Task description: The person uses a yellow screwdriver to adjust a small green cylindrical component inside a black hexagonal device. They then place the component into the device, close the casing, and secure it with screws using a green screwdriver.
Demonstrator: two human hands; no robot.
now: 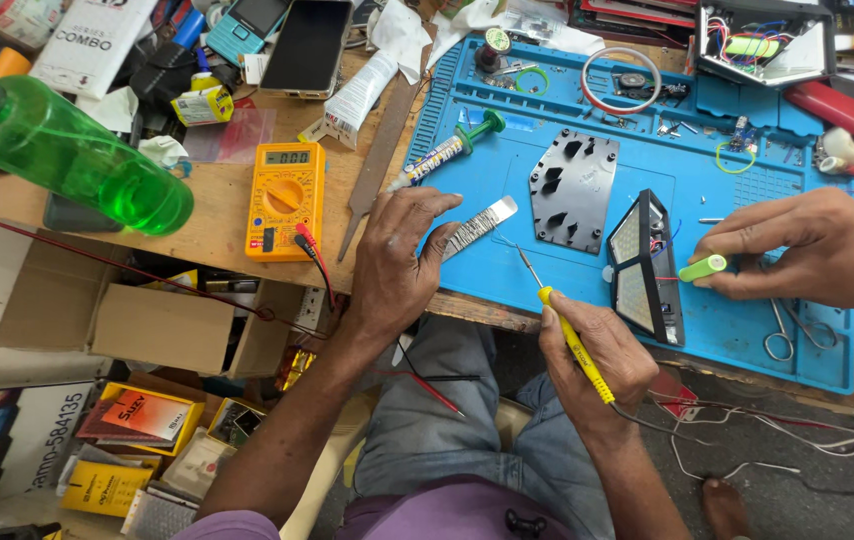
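My right hand [602,362] grips a yellow-handled soldering iron [572,335]; its thin metal tip points up-left over the blue work mat [507,185]. My left hand [397,262] lies palm down on the mat's near-left edge, fingers apart, fingertips against the end of a flat silvery strip [480,226]. A black folding lamp unit with white LED panels [644,268] stands right of the iron's tip. Another person's hand [812,250] reaches in from the right, pinching a small green cylindrical cell [702,267] beside that lamp.
A black cut-out plate [574,188] lies mid-mat, with a flux syringe [447,152] to its left. A yellow multimeter [285,198], a long metal file [382,160] and a green bottle [77,160] sit on the wooden bench. Scissors [789,335] lie at the right; cardboard boxes sit below.
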